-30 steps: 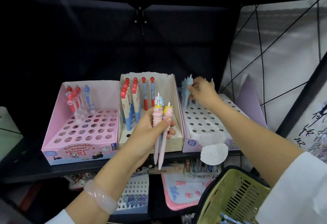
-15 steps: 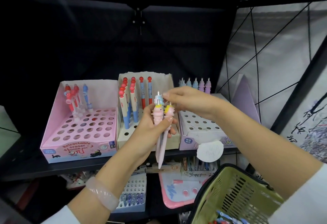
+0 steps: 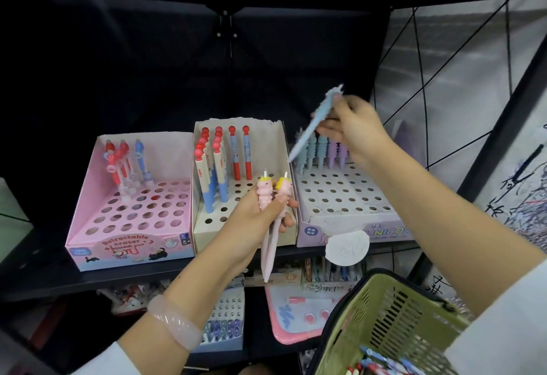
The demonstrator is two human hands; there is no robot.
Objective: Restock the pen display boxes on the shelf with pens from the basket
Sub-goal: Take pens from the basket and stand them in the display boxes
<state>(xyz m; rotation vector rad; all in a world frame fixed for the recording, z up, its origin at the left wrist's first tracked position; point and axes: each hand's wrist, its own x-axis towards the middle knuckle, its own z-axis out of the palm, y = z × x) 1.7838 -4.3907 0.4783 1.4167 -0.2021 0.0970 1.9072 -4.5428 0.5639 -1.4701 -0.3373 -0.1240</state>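
Right hand (image 3: 355, 129) pinches a blue unicorn pen (image 3: 318, 120), left hand (image 3: 254, 215) grips two pink unicorn pens (image 3: 273, 212); next, seating blue in the lavender unicorn box (image 3: 355, 234) below.

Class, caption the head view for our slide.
Right hand carries a blue unicorn pen toward the lilac box.

The left hand (image 3: 251, 212) is raised, fingers curled in a grip (a pale bangle (image 3: 174, 324) circles its wrist). The right hand (image 3: 353, 127) reaches higher, blurred, fingers pinching.
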